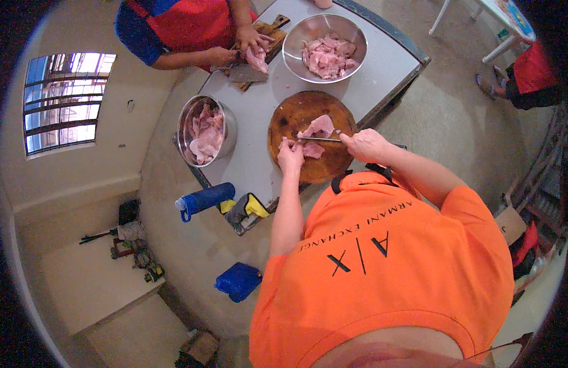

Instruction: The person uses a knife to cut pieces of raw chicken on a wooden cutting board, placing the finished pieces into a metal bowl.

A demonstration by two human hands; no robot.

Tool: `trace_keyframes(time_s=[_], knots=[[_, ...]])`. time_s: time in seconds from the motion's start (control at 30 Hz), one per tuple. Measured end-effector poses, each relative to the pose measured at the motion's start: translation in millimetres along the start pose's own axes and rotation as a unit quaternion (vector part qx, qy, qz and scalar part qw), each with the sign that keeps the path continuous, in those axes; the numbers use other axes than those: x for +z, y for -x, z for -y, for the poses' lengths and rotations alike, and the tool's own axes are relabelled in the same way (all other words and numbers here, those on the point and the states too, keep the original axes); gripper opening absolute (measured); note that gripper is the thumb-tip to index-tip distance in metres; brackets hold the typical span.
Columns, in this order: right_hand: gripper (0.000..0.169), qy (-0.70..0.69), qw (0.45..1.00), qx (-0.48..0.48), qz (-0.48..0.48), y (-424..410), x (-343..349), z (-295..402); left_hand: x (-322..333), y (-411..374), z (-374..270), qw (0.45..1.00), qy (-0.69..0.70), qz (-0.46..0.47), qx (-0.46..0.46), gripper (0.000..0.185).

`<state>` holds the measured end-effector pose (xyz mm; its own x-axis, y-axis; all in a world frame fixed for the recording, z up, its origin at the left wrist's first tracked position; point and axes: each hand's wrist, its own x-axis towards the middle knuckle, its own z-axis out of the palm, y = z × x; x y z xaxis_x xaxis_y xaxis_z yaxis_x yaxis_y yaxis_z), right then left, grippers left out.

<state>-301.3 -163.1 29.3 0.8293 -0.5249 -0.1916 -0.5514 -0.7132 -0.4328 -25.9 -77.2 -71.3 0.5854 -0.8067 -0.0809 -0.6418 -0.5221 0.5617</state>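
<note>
On a round wooden cutting board (288, 110) lie pieces of raw pale-pink meat. My right hand (366, 145) is shut on the handle of a knife (323, 139), whose blade lies level over the board's middle. My left hand (290, 156) is on the left part of the board, its fingertips pinching the end of a small meat piece (313, 150) just below the blade. Above the blade rests a larger meat piece (321, 126). Small scraps lie near the knife.
A steel bowl of cut meat (325, 79) stands beyond the board, another steel bowl (225, 133) at left. Across the table (251, 110), a co-worker's hands (254, 41) hold meat and a cleaver (248, 73) over a rectangular board. A blue bottle (208, 198) and cloth (242, 209) sit at the near left corner.
</note>
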Motion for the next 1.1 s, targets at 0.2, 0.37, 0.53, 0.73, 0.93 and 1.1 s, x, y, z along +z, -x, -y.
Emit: trace_keyframes(time_s=[0.2,0.37,0.53,0.73,0.93,1.1], knots=[[0.035,-0.002,1.000,-0.002,0.003,0,1,-5,-18,2,-34,0.993,0.029,0.071,-0.086,0.023],[0.028,-0.016,0.999,0.005,0.049,-4,0,-2,-21,7,-40,1.000,0.005,0.010,0.002,0.022],[0.021,-0.023,0.998,0.007,0.063,-9,0,6,-21,10,-41,1.000,-0.002,-0.002,0.024,0.024],[0.018,-0.025,0.998,0.009,0.048,-20,0,16,-22,15,-50,0.997,-0.039,-0.032,0.061,0.026],[0.016,-0.008,1.000,0.011,0.007,-36,18,22,-38,22,-36,0.994,0.084,-0.008,0.068,0.020],[0.017,-0.015,1.000,0.003,-0.025,-45,27,34,-41,25,-50,0.989,0.044,0.091,0.104,0.025]])
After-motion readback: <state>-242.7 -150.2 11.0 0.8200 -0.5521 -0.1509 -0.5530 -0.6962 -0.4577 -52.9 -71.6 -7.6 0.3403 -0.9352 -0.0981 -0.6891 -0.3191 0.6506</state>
